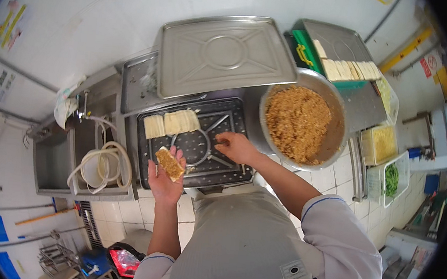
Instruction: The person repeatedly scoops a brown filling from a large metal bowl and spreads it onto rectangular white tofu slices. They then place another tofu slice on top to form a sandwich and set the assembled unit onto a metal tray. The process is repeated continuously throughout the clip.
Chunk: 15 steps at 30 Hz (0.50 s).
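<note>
My left hand (164, 179) is held palm up over the near edge of a dark metal tray (211, 160). On its palm lies a pale flat strip (170, 164) covered with brown crumbly filling. My right hand (237, 147) hovers over the tray's right half with fingers pinched together; whether it holds anything is not clear. At the tray's far left, several pale flat pieces (171, 122) lie in a row. A large metal bowl (337, 130) of brown crumbly filling (296, 120) stands to the right of the tray.
An upturned steel tray (223, 56) rests behind the dark one. More pale pieces (348, 70) line a tray over a green crate at the back right. A sink with a coiled hose (100, 162) is at left. Clear tubs with yellow and green food (385, 160) sit at right.
</note>
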Motion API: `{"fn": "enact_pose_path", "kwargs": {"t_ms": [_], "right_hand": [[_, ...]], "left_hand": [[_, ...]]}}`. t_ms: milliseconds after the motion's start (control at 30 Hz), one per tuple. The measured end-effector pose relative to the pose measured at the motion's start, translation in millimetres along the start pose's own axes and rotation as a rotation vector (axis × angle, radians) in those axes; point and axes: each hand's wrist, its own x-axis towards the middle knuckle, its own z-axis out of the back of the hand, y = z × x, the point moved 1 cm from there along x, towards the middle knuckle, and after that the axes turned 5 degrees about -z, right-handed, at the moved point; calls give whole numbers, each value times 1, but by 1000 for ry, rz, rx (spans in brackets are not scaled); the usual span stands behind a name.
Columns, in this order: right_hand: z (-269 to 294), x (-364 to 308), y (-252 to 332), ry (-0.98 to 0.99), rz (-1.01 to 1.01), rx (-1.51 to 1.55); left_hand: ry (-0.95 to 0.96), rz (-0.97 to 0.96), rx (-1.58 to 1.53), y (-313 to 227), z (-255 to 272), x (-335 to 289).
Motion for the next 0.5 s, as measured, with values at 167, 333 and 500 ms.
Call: {"fn": "enact_pose_path", "kwargs": {"t_ms": [167,333,500], "right_hand": [[-133,92,55,122,-103,133],[-252,182,75,-10,-150,61],[-315,249,52,-124,-335,-276]], "left_hand": [[-46,-99,1,-113,72,-8],[-23,-141,-20,-207,115,-12],[-38,-164,-21,-271,145,-19]]}}
